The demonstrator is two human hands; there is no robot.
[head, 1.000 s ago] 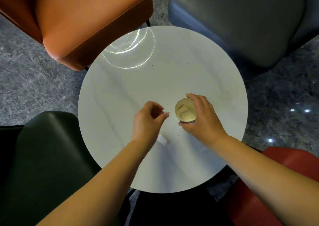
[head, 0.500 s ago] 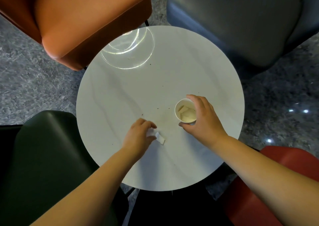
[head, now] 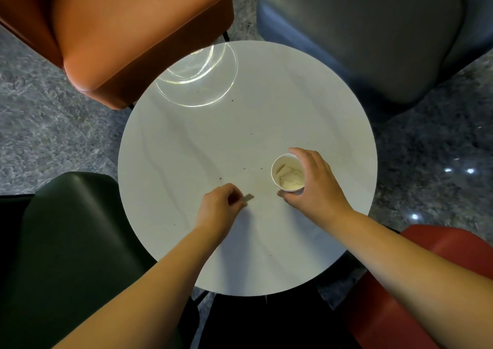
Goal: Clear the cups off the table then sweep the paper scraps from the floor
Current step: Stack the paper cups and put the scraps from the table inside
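Note:
A small white paper cup [head: 287, 172] stands upright on the round white table [head: 202, 140], right of centre, with folded paper pieces inside it. My right hand [head: 314, 186] curls around the cup's right side, thumb at its near base. To its left, my left hand [head: 221, 207] pinches a small white paper scrap [head: 248, 197] just above the tabletop. The scrap sticks out from my fingertips toward the cup.
Four chairs ring the table: an orange one [head: 128, 28] at the far left, a dark grey one [head: 368, 28] at the far right, a dark green one [head: 64, 242] near left, a red one [head: 440, 255] near right. Tiny dark crumbs dot the tabletop. Grey speckled floor [head: 40, 122] surrounds everything.
My left hand came down from beside the cup to the scrap lying on the table and took it between its fingertips. My right hand stayed around the cup.

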